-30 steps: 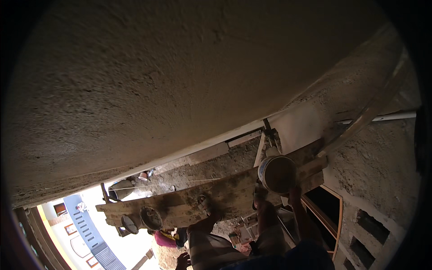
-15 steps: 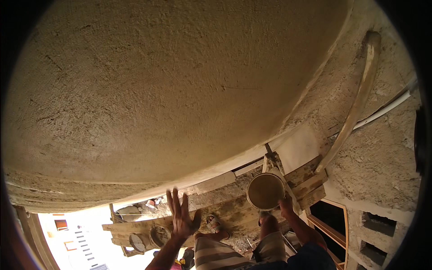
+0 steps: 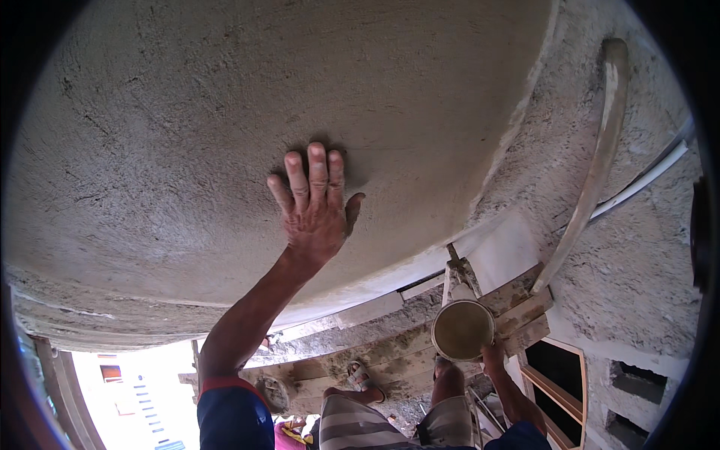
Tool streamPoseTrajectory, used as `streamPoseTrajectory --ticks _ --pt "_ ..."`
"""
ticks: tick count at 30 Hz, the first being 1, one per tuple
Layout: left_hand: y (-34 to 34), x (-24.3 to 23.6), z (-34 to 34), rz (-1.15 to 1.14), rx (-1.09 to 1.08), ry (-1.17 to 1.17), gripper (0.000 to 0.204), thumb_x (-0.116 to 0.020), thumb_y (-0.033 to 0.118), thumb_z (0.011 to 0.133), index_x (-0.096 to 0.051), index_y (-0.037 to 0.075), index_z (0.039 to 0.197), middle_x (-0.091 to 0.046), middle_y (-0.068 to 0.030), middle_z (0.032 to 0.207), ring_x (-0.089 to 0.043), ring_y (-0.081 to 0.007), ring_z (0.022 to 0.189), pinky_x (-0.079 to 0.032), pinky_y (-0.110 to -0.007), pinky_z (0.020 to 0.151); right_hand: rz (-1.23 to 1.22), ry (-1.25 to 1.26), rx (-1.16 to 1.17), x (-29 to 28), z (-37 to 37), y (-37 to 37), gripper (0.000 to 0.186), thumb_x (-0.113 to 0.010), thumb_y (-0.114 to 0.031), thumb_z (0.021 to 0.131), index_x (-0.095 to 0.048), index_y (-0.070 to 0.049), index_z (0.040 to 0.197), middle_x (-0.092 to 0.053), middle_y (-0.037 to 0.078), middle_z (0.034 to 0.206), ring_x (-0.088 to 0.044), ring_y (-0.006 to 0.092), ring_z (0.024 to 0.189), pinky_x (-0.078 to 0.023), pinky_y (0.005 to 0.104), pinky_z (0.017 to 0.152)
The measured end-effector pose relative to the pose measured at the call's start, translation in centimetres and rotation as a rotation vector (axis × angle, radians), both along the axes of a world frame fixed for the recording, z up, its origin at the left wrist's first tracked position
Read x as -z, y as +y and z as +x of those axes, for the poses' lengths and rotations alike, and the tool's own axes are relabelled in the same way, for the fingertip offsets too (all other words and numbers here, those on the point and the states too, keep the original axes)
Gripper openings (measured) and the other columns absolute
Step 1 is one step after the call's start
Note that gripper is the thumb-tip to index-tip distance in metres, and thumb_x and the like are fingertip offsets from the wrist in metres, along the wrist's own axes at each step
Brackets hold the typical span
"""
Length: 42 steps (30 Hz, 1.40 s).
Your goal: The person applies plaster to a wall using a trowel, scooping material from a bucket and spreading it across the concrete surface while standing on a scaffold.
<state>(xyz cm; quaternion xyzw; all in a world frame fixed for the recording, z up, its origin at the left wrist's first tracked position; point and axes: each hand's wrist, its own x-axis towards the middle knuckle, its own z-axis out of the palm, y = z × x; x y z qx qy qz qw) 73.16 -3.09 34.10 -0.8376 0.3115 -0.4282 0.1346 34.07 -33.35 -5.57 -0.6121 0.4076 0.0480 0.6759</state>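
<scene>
A broad curved wall (image 3: 187,150) of damp-looking grey-brown plaster fills most of the view. My left hand (image 3: 315,214) is raised in front of it, palm toward the surface and fingers spread; the fingertips seem to touch the plaster. Below and to the right, my right hand (image 3: 493,358) grips the near right edge of a round bucket (image 3: 463,302). Murky, brownish contents show inside the bucket, but I cannot tell whether they are liquid or powder. Most of the right fingers are hidden.
Wooden planks (image 3: 390,358) lie under my sandalled feet. Another bucket (image 3: 276,393) stands on them at left. A bent pipe (image 3: 600,165) and a white pipe (image 3: 646,181) run along the rough right wall. Far below is a person in pink (image 3: 288,436).
My left hand has risen from above the planks to the plaster wall. The bucket in my right hand has shifted slightly right and down in view.
</scene>
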Motion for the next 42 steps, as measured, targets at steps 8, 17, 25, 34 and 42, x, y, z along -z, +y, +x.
streamPoseTrajectory --ticks 8,17,25,34,42 --pt "-7.1 4.7 -2.1 0.611 -0.007 0.284 0.08 -0.057 0.042 0.089 -0.023 0.0 0.148 -0.016 -0.0188 0.157 -0.015 -0.0328 0.146 -0.024 -0.051 0.114 -0.013 0.032 0.009 -5.7 0.2 -1.2 0.034 -0.056 -0.01 0.082 -0.056 0.0 0.115 -0.065 0.013 0.088 -0.067 0.0229 0.071 -0.06 0.036 0.053" --pt "0.1 11.5 -18.1 0.519 0.383 1.541 0.064 -0.058 0.031 0.091 -0.033 0.012 0.147 -0.055 -0.0124 0.129 -0.051 -0.0286 0.119 -0.015 -0.063 0.113 -0.214 -0.033 -0.063 -4.3 -3.1 -3.3 0.032 -0.059 -0.012 0.081 -0.06 0.002 0.11 -0.067 0.01 0.093 -0.064 0.0185 0.083 -0.052 0.032 0.069" --pt "18.3 0.7 -19.1 -0.944 0.136 1.468 0.036 -0.072 0.013 0.085 -0.059 0.002 0.117 -0.059 -0.0147 0.129 -0.06 -0.0263 0.113 -0.048 -0.033 0.096 -0.208 0.003 -0.208 -12.9 1.5 1.7 0.048 -0.063 -0.006 0.072 -0.058 -0.004 0.12 -0.065 0.01 0.102 -0.065 0.0191 0.085 -0.055 0.0332 0.063" --pt "30.1 13.9 -34.8 -1.606 -0.191 1.595 0.047 -0.063 0.007 0.089 -0.049 0.002 0.133 -0.061 -0.0207 0.118 -0.063 -0.0262 0.105 -0.054 -0.034 0.081 -0.214 0.157 -0.49 -19.1 8.1 16.4 0.056 -0.059 -0.001 0.074 -0.051 -0.006 0.129 -0.064 0.012 0.105 -0.068 0.0221 0.082 -0.06 0.0357 0.049" --pt "27.9 24.9 -44.6 -1.309 -0.069 1.202 0.059 -0.062 0.011 0.091 -0.037 0.015 0.144 -0.05 -0.0122 0.134 -0.053 -0.0271 0.117 -0.047 -0.037 0.093 -0.099 0.013 -0.901 -18.6 11.8 32.2 0.058 -0.055 -0.002 0.073 -0.052 -0.001 0.131 -0.066 0.017 0.104 -0.064 0.0257 0.093 -0.055 0.0355 0.076"
